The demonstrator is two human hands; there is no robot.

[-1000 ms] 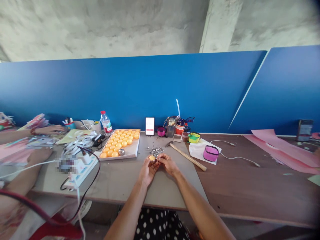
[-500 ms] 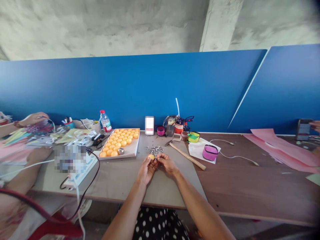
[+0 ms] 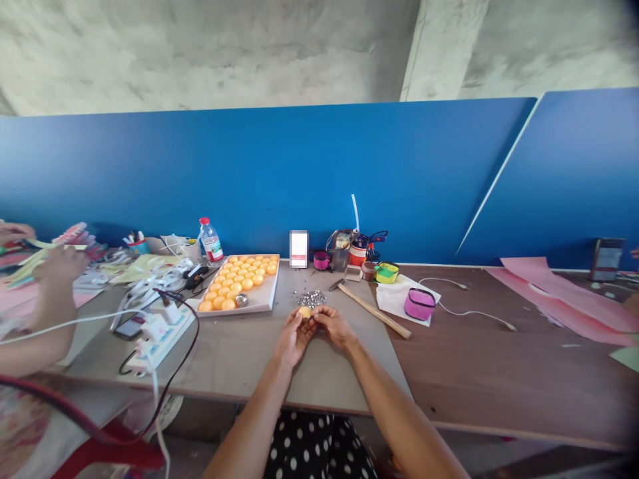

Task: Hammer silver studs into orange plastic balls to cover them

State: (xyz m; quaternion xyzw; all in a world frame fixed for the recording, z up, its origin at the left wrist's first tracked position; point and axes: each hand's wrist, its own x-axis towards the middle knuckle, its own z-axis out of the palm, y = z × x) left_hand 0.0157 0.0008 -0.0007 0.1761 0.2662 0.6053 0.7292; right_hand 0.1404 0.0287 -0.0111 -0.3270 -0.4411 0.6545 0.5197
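Observation:
An orange ping-pong ball [image 3: 305,311] is held in the fingers of my left hand [image 3: 291,340], low over the mat. Its lower part looks dark and is mostly hidden by my fingers. Thumb and forefinger of my right hand [image 3: 335,327] are pinched together at the ball's right side; whatever is between them is too small to make out. Just beyond my fingertips lies a pile of small shiny silver pieces [image 3: 312,298]. To the left, a shallow white tray [image 3: 269,305] carries rows of orange ping-pong balls [image 3: 234,283] and one silver-covered ball [image 3: 241,300].
A hammer [image 3: 374,309] lies right of the pile, near a purple pouch [image 3: 420,304] on white paper. A power strip [image 3: 170,336] with cables sits at left, a bottle [image 3: 211,241] behind the tray. A co-worker's arm [image 3: 50,313] reaches in from the left.
The orange ball has turned or shifted slightly in my left fingers, and my right hand stays pinched beside it. The co-worker's hands at the left have moved among the papers.

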